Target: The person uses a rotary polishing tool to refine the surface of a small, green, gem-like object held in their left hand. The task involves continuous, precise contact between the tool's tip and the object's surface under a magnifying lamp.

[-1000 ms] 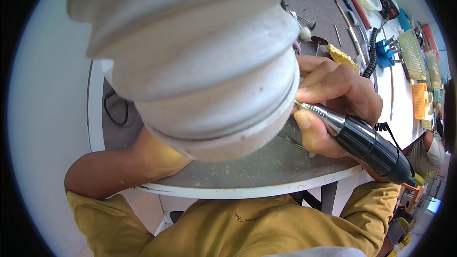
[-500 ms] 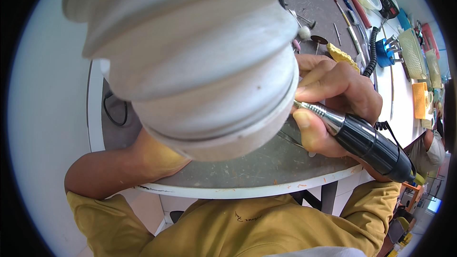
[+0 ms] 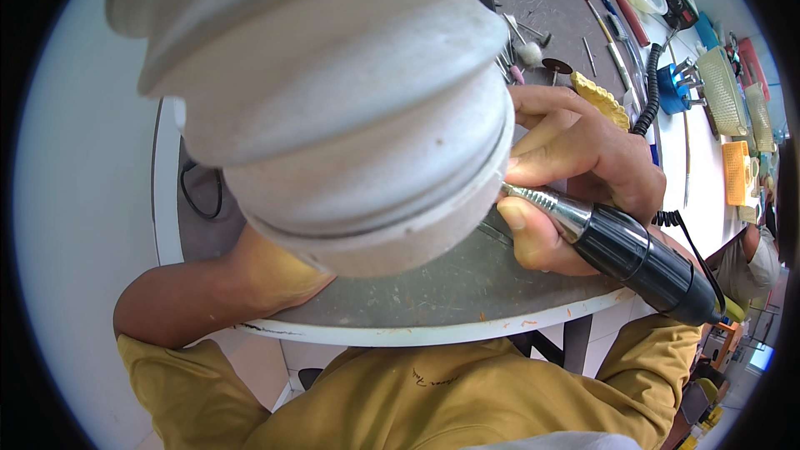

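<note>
My right hand [image 3: 575,167] grips a black and silver rotary handpiece [image 3: 642,258], thumb and fingers closed round its metal nose. The handpiece slants from lower right to upper left, and its tip goes out of sight behind a large white ribbed hose [image 3: 358,117]. That hose hangs over the middle of the bench. My left hand [image 3: 292,271] reaches in behind the hose from the left. Only its wrist and heel show; the fingers, and whatever they may hold, are hidden. Close beyond my right hand lies a yellow dental model [image 3: 598,98].
Mounted burs, a dark cutting disc [image 3: 557,67] and a white polishing tip [image 3: 529,53] lie on the grey bench [image 3: 400,304]. A brush [image 3: 612,42], a coiled cord [image 3: 650,92], a blue bur holder [image 3: 673,87] and baskets [image 3: 735,171] are at right. A person [image 3: 752,267] is beyond.
My right hand and the handpiece have shifted slightly left. The hose also appears a little farther left. My left forearm has barely moved.
</note>
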Available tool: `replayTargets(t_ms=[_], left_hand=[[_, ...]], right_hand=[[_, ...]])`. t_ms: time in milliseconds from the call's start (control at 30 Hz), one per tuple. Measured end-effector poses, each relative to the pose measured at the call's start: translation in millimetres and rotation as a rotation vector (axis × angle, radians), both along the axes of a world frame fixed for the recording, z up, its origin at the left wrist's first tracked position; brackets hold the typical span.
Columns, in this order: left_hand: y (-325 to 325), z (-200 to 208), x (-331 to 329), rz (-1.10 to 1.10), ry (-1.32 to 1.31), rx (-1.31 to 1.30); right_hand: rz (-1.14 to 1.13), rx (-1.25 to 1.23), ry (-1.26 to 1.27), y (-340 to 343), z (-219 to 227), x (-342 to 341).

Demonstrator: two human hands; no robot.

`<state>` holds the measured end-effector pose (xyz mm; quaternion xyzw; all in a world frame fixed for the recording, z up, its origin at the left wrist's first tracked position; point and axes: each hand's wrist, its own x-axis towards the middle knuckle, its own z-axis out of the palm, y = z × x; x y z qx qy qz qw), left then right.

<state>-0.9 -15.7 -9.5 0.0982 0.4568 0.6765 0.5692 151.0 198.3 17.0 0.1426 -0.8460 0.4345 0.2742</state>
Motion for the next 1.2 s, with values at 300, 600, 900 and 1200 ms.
replayTargets(t_ms=[300,600,900,1200], left_hand=[[1,4,1,-0.011,0.032,0.008],[9,17,5,-0.009,0.133,0.049],[30,37,17,0.0,0.294,0.178],[32,17,10,-0.02,0.333,0.276]], right_hand=[[0.012,-0.083,-0.014,-9,-3,6],[-0.077,-0.027,-0.063,-15,4,5],[-0.093,0.054,-0.028,-13,4,-2],[-0.118,0.052,-0.059,-12,4,-2]])
